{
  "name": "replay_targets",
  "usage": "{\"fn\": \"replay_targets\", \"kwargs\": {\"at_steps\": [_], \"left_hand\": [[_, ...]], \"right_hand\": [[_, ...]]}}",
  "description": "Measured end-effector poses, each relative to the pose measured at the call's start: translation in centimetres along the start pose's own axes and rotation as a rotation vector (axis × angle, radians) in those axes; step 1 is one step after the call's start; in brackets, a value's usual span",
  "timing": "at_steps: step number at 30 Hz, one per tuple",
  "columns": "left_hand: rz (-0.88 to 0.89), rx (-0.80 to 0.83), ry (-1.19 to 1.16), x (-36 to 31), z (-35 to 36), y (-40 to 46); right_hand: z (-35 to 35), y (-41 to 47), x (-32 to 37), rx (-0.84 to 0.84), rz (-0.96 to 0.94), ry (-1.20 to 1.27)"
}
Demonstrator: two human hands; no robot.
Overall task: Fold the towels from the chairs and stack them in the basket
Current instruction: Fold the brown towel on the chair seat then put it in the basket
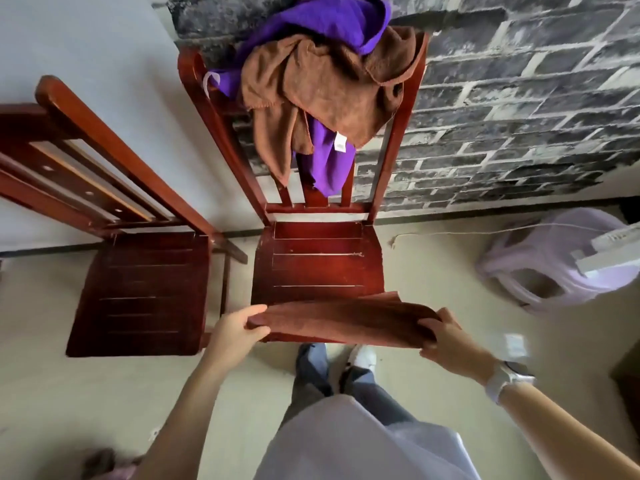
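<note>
A brown towel [346,322] is stretched flat between both hands at the lower middle of the frame, over the front edge of the middle chair [317,261]; the left hand [235,332] pinches its left end, thumb on top and fingers curled beneath; the right hand [446,344] grips the right end, fingers wrapped over the cloth so that the corner there is hidden; the towel looks doubled, a second layer showing along its far edge, though whether it touches the seat cannot be told; at the upper middle of the frame a second brown towel [322,88] hangs crumpled over the chair's backrest, lying across a purple towel [329,19] whose top is cut off by the frame edge and whose lower end, with a white tag, hangs down in front of the slats; another chair [138,292] stands at the left, its back cut off by the left edge; at the right a pale lilac stool [540,261] lies on the floor [433,271], partly covered by a white object that is hard to make out; a white watch [509,379] sits on the right wrist
</note>
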State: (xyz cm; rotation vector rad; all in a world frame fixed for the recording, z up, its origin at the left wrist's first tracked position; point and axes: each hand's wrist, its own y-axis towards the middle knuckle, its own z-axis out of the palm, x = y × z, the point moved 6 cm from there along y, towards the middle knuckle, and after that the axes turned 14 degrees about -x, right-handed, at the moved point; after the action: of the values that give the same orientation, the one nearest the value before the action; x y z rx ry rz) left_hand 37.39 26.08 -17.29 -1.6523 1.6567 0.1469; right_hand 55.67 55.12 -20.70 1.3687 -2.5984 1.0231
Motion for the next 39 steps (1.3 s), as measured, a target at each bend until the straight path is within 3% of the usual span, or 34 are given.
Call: {"fn": "replay_targets", "kwargs": {"at_steps": [5,12,23,28,30,35,39], "left_hand": [[0.055,-0.096,0.159,3.4,1.6,-3.8],[-0.086,-0.224,-0.073,5.2,1.9,-4.1],[0.076,-0.475,-0.166,3.5,1.5,12.3],[-0.042,-0.43,-0.227,5.1,4.4,20.9],[-0.113,-0.364,-0.201,7.3,6.9,21.6],[-0.259,-0.201,-0.036,15.3,13.2,17.8],[-0.467,-0.228,0.002,22.4,15.4,14.6]], "right_hand": [[3.1,-1.8,-0.5,0.013,-0.033,-0.031],[3.1,-1.1,0.3,-0.105,0.06,0.068],[1.1,13.6,4.0,-0.493,0.068,0.227],[0.3,19.8,5.1,-0.703,0.137,0.296],[2.4,20.1,4.6,-0.669,0.185,0.315],[13.4,17.1,0.4,-0.376,0.41,0.328],[20.7,14.0,-2.4,-0.164,0.641,0.361]]}}
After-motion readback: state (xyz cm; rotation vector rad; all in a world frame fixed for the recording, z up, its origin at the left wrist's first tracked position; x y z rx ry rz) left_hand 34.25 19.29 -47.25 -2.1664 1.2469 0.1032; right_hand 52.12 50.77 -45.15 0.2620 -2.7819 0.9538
